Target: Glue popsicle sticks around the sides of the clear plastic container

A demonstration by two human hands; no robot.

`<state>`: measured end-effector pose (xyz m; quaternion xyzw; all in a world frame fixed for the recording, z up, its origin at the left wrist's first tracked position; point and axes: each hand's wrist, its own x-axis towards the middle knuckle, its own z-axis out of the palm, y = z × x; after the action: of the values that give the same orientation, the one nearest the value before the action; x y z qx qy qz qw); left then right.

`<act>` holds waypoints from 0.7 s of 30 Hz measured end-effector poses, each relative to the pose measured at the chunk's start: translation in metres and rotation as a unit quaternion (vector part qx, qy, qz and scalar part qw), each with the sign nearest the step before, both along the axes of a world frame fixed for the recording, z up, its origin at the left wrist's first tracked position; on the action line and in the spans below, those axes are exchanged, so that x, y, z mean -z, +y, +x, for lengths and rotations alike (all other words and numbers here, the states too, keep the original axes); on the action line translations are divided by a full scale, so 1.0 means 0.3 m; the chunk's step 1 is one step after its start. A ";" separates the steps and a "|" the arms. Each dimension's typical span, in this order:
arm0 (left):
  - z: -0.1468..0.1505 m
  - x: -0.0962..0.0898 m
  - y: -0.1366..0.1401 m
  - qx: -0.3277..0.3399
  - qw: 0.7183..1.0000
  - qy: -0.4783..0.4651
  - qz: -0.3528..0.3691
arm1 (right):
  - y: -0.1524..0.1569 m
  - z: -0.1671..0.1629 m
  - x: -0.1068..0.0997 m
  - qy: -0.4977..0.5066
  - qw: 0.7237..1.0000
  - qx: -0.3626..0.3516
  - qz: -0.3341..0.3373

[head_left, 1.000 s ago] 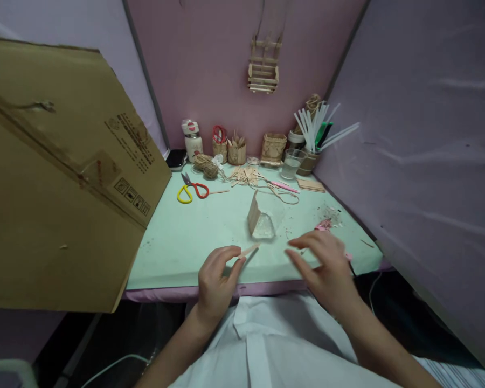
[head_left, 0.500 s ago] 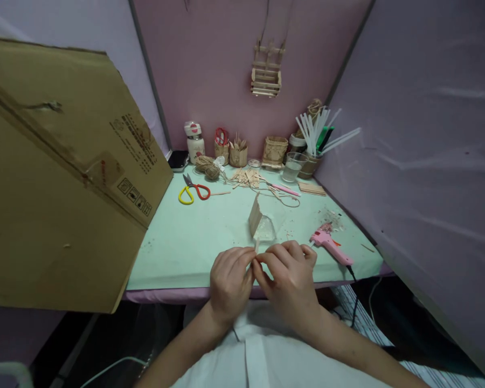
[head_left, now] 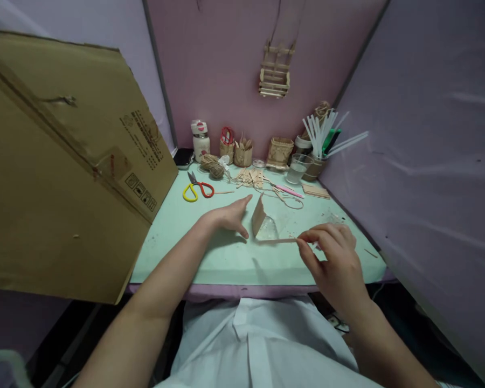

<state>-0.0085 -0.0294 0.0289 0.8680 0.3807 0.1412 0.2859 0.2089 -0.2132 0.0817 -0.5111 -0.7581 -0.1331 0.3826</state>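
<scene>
Thumb and forefinger of the right hand (head_left: 334, 253) pinch one end of a thin wooden strip (head_left: 281, 241), which runs from them toward the left hand (head_left: 229, 216), along the near edge of a clear piece (head_left: 269, 229) and up to the foot of a wooden panel (head_left: 258, 217). The left hand grips nothing; its thumb and fingers are spread just beside the standing panel. Whether the strip's far end actually touches the panel is too small to tell.

Held at its very tip, the strip will likely swing with any roll of the right wrist, so aligning it calls for small, slow movements and a light pinch. The left hand is well placed to brace the panel gently from its outer side, as so thin a wall could tip under pressure.

Farther out on the tabletop (head_left: 210, 264), scissors (head_left: 204, 189) lie ahead of the left hand, loose sticks (head_left: 250, 178) ahead of the gap between the hands, and a glass of liquid (head_left: 296, 171) beyond the right hand, best given a wide berth.
</scene>
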 end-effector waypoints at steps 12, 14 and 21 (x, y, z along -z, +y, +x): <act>0.073 0.086 0.019 0.034 0.999 -0.011 0.008 | 0.094 0.026 0.021 -0.096 0.994 -0.003 -0.046; 0.075 0.089 0.016 0.028 0.999 -0.010 0.013 | 0.105 0.022 0.023 -0.122 0.992 -0.002 -0.043; 0.088 0.095 0.002 0.019 1.000 0.002 0.017 | 0.146 0.015 0.031 -0.171 0.984 -0.001 -0.049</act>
<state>0.0179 -0.0288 0.0003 0.8803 0.3620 0.1400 0.2728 0.2134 -0.1693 0.0722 -0.4980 -0.8187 -0.1808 0.2215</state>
